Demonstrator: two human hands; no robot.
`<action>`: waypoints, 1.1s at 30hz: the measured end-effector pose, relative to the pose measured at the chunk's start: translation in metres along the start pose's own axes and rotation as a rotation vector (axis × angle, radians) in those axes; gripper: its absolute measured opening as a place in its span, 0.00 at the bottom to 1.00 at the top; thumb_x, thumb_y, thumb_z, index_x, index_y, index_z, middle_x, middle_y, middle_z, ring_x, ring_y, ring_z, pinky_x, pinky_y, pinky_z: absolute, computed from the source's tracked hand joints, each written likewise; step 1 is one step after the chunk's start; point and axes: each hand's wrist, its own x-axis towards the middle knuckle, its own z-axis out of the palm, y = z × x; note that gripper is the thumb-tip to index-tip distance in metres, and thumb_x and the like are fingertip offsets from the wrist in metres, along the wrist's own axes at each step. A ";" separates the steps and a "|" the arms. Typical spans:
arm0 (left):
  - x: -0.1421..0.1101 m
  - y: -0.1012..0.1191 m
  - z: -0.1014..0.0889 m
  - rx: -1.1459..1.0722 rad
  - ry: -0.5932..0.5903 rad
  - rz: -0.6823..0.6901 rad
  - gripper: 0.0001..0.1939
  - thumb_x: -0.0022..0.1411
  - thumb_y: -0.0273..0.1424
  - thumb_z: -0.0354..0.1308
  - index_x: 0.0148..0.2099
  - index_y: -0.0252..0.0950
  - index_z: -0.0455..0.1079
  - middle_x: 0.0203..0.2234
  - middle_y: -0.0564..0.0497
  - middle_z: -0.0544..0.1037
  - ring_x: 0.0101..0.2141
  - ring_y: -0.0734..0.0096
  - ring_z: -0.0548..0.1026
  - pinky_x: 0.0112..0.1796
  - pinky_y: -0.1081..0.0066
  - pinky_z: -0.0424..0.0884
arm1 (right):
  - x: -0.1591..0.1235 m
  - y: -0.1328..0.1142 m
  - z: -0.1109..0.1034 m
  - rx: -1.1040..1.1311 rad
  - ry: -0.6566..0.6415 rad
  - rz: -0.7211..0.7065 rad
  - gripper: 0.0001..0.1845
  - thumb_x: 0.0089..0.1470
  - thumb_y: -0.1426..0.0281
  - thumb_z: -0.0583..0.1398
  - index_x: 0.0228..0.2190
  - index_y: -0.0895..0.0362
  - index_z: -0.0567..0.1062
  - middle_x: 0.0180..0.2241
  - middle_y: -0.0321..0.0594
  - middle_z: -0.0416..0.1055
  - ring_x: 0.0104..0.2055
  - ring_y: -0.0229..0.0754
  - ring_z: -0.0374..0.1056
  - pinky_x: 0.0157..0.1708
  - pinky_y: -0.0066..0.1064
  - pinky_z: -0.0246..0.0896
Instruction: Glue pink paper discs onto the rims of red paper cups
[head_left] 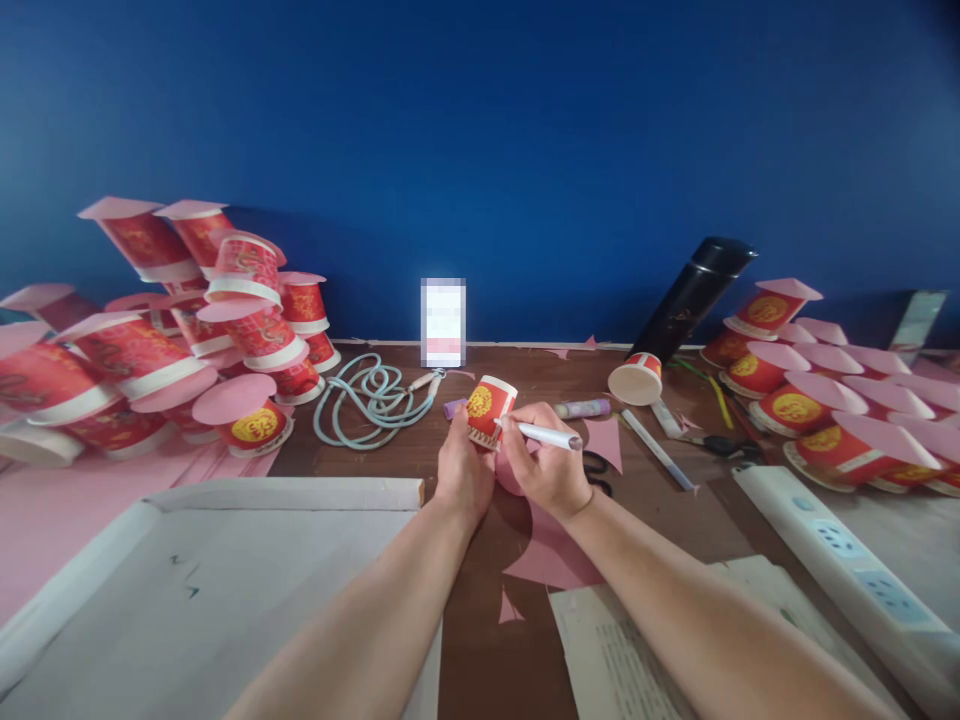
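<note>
My left hand [463, 468] is closed around a red paper cup [489, 405] with a yellow emblem, held tilted above the brown table. Dark strokes run along the cup's white band near its lower edge. A white marker pen [551, 436] is gripped in my right hand [551, 470], its tip against or very close to the cup. Below the hands lie pink paper offcuts [555, 550]. Black scissor handles [598, 472] show partly behind my right wrist. A purple glue stick [585, 408] lies just beyond my right hand.
Pink-topped red cups [251, 330] are stacked at left, more [832, 440] at right. A pale blue cable [360, 400], blurred-out phone [443, 325], black flask [694, 295] and loose cup [636, 380] stand behind. A white box lid [300, 590], printed paper [622, 650] and power strip [840, 560] lie nearer.
</note>
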 end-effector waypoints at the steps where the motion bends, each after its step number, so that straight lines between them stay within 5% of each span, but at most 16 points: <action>1: 0.000 0.000 0.000 -0.003 0.007 -0.003 0.09 0.60 0.32 0.57 0.39 0.30 0.72 0.30 0.45 0.79 0.29 0.70 0.78 0.31 0.73 0.75 | 0.000 0.000 0.000 0.000 -0.001 0.001 0.04 0.57 0.69 0.57 0.31 0.56 0.71 0.27 0.38 0.72 0.29 0.38 0.68 0.32 0.30 0.62; 33: 0.002 0.000 -0.001 -0.026 -0.025 0.014 0.08 0.61 0.31 0.56 0.40 0.32 0.72 0.30 0.46 0.79 0.29 0.70 0.78 0.33 0.73 0.75 | 0.004 0.000 -0.001 -0.024 0.082 -0.010 0.04 0.56 0.69 0.57 0.31 0.55 0.71 0.28 0.38 0.72 0.30 0.38 0.69 0.32 0.29 0.63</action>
